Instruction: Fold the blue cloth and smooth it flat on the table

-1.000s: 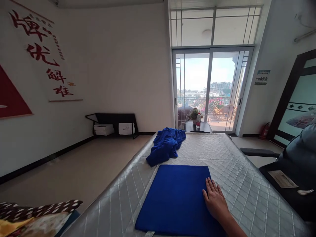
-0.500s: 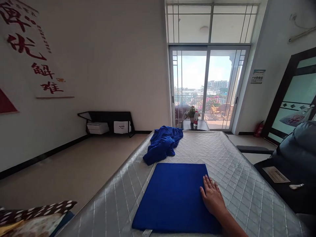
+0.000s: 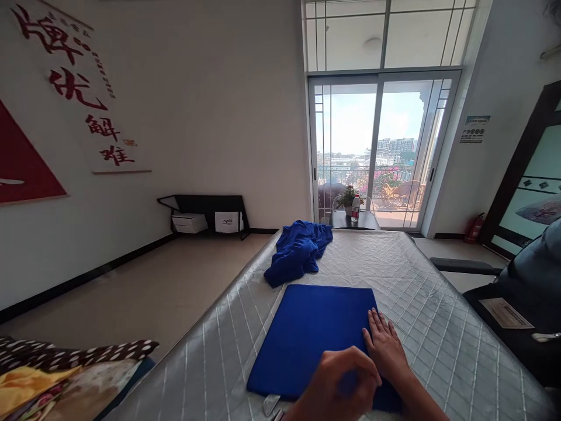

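A folded blue cloth [image 3: 322,327], flat and nearly rectangular, lies on the silver quilted cover [image 3: 219,351]. My right hand [image 3: 385,345] rests flat along its right edge, fingers stretched out. Over the near part of the cloth is my left hand [image 3: 328,380], its fingers curled round towards the thumb. Whether anything is between those fingertips I cannot make out. A pale tag [image 3: 270,403] sticks out at the cloth's near left corner. Beyond the folded cloth lies a crumpled blue cloth [image 3: 300,251], which neither hand touches.
Patterned fabrics [image 3: 83,374] are piled at the lower left. A dark chair [image 3: 517,310] with a card on it stands at the right. Past the far edge is a small black table [image 3: 366,222] with a plant and bottle, before glass doors [image 3: 346,140].
My left hand has come into view from below, over the near part of the folded cloth. My right hand stays on the right edge. The view has turned slightly left.
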{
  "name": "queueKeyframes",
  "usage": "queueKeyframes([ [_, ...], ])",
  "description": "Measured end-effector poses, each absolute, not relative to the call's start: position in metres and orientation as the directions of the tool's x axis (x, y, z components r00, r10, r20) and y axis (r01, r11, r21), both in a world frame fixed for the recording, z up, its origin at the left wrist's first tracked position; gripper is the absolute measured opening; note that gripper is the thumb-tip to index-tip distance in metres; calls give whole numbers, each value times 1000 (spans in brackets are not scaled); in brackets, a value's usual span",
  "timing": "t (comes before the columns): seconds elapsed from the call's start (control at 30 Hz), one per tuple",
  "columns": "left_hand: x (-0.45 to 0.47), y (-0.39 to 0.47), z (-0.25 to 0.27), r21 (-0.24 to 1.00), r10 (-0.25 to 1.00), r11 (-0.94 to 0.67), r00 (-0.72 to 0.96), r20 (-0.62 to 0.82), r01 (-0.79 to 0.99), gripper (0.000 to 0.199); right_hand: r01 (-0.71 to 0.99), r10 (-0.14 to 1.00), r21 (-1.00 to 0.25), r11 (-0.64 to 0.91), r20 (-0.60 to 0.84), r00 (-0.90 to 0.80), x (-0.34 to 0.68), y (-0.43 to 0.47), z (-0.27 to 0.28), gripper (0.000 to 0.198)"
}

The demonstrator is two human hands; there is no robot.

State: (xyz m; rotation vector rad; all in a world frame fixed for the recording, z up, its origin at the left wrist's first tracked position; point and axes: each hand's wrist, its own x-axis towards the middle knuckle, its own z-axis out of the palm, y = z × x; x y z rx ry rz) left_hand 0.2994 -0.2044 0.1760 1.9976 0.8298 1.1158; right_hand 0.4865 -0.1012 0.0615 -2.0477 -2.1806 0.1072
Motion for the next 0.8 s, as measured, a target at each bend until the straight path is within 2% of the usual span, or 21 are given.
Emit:
queueKeyframes([
  [0.07,317,-174,165,727,765,-611,467,443,313,14,989,995,-122,88,63,-80,488,-102,61,63],
  [0.13,332,-147,147,593,729,-675,521,444,439,17,991,993,-79,107,61,-102,490,-102,59,61],
  [0.23,341,-121,111,393,727,-685,551,410,613,35,990,991,-52,128,55,-125,491,-102,56,61],
  [0.33,338,-111,81,260,737,-671,584,341,695,51,983,986,-80,163,56,-159,492,-101,54,57],
  [0.63,292,-110,72,232,846,-533,509,158,813,65,984,993,-155,90,86,-77,487,-98,53,62],
  [0.8,214,-115,66,196,930,-366,353,98,910,68,986,995,-153,73,80,-61,488,-97,50,63],
])
